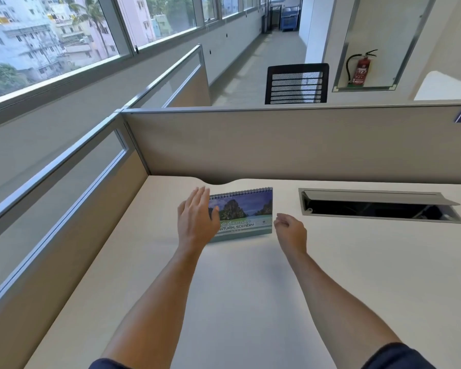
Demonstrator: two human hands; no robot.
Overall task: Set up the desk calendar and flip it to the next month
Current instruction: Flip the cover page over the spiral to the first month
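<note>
Desk calendar (pixel 246 213) stands upright mid-table (pixel 250 288), cover facing you. Your left hand (pixel 196 221) is open, covering its left edge; right hand (pixel 290 231) loosely curled, empty, just beside the right edge, probably for steadying it.

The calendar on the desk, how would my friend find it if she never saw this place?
Start at the big pale desk with grey divider walls. Look near its far edge, left of the open cable hatch. The desk calendar stands upright between the two hands, with spiral rings on top and a cover picture of green cliffs and water.
</note>
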